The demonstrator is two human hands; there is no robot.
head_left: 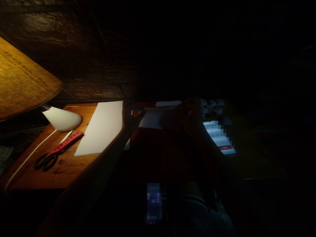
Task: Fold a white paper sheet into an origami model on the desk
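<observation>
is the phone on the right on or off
On: the phone has a screen that glows white in the dark, with a red bar near its lower edge.

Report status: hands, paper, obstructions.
Left hand and right hand on small white paper, hold unclear in dark. Scissors lie apart, left. Lit phone beside right hand.

scissors left of paper, phone right

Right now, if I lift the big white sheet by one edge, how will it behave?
The white sheet lies thin and flat on the table, so probably light and floppy, sagging from one edge. On that smooth wood it would likely slide when pushed.
</observation>
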